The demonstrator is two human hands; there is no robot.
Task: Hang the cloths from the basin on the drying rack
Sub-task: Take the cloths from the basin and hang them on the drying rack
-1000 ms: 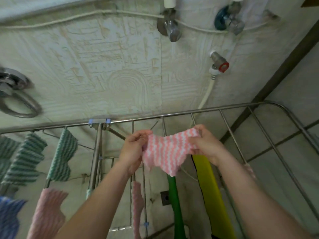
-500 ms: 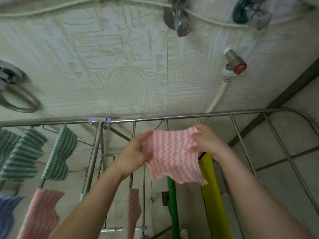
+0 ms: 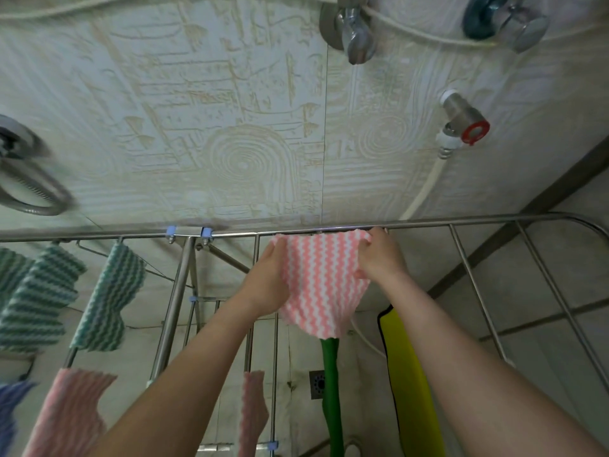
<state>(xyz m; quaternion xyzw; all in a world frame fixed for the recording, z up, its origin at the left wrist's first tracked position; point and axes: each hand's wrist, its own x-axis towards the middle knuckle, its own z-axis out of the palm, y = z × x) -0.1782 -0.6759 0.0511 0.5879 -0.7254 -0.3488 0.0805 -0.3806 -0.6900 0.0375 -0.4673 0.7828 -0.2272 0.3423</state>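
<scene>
A pink-and-white zigzag cloth is spread between my hands, its top edge right at the far rail of the metal drying rack. My left hand holds its left edge and my right hand pinches its top right corner by the rail. The lower half of the cloth hangs loose. The basin is out of view.
Green striped cloths, pink cloths and a blue one hang on the rack's left part. Green and yellow items stand below. Taps and a hose are on the tiled wall.
Both hands have carried the pink cloth forward and up to the rack's far rail, and it is now spread flatter between them.
</scene>
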